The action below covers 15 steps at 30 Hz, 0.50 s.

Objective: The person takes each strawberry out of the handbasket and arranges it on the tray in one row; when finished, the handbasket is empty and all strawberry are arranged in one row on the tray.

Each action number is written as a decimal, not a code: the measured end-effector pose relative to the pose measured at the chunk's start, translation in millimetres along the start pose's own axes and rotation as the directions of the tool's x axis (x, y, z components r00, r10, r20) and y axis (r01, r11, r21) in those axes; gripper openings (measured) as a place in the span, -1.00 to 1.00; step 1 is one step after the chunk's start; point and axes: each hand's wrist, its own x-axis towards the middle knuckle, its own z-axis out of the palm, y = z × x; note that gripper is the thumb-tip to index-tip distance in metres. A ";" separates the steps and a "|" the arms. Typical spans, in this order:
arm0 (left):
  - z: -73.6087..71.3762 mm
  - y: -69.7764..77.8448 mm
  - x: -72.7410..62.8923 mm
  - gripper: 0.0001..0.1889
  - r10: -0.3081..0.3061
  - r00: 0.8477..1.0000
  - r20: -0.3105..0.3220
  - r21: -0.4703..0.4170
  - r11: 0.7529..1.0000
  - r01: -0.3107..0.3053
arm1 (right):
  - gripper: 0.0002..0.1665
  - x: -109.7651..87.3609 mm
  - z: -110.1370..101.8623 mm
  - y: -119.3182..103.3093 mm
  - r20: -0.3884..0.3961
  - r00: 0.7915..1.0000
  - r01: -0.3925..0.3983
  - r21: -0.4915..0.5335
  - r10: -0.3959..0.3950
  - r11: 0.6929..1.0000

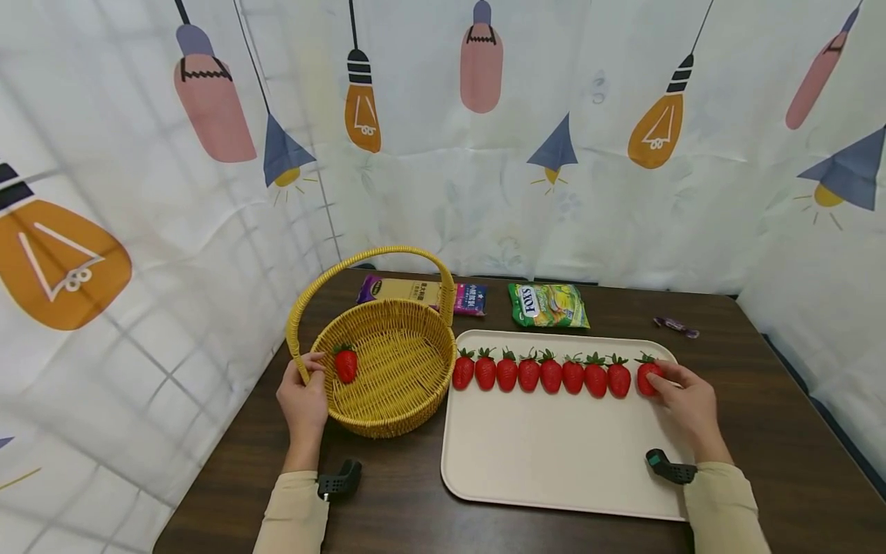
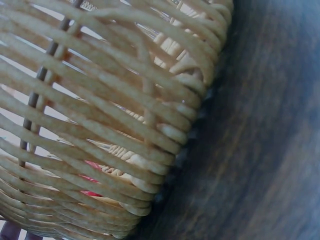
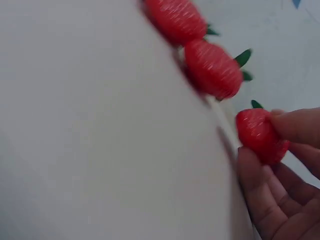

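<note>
A yellow wicker basket [image 1: 388, 423] with a tall arched handle stands to the left, one strawberry [image 1: 345, 364] lying inside it. My left hand [image 1: 304, 396] grips the basket where the handle meets the rim. In the left wrist view the woven wall of the basket [image 2: 100, 100] fills most of the frame, with bits of red showing through the gaps. On the right, my right hand [image 1: 688, 404] pinches a strawberry [image 3: 260, 135] between thumb and fingers, at the right end of a row of strawberries [image 1: 550, 375] along the far side of a cream tray [image 1: 554, 454].
Behind the basket lie a gold-and-purple snack pack [image 1: 408, 290] and a pink-and-blue packet [image 1: 472, 299]. A green candy bag [image 1: 548, 306] sits beyond the tray, and a small purple wrapped candy [image 1: 675, 327] at the back right. A printed curtain [image 1: 443, 177] encloses the dark wooden table [image 1: 394, 500].
</note>
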 end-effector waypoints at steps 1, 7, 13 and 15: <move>-0.2 3.2 -0.8 -0.90 -0.001 1.000 0.002 -0.002 1.000 0.001 | -0.35 0.0 0.8 0.5 -0.009 1.000 0.007 -0.003 -0.007 1.000; -2.9 29.7 -8.7 -0.90 0.008 1.000 0.015 -0.012 1.000 -0.008 | -0.39 0.2 3.2 2.3 -0.019 0.999 0.043 -0.017 -0.043 0.999; -4.2 37.9 -11.4 -0.89 0.000 1.000 0.023 -0.008 1.000 0.000 | -0.39 0.2 3.3 3.3 -0.013 0.997 0.075 -0.027 -0.076 0.997; -4.2 38.1 -11.2 -0.88 -0.002 1.000 0.023 -0.013 1.000 0.002 | -0.39 0.7 3.5 4.0 -0.007 0.997 0.082 -0.030 -0.083 0.996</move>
